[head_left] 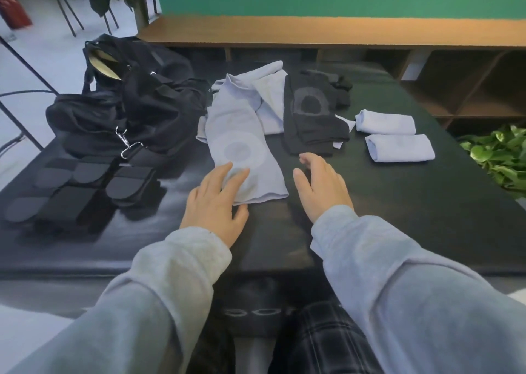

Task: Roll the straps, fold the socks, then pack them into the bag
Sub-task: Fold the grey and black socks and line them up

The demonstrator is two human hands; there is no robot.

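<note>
On the dark table (398,203) a pale lilac sock (242,146) bearing a ring-shaped patch lies flat. The left hand (216,203) rests on its near end, fingers straight. The right hand (321,187) hovers just beside it, fingers relaxed, holding nothing. Two folded lilac socks (392,136) lie to the right, black socks (310,117) between. The black bag (128,103) sits far left. No writing is readable.

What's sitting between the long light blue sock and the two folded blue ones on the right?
In the head view, a dark grey sock lies flat between the long light blue sock and the two folded blue socks.
</note>
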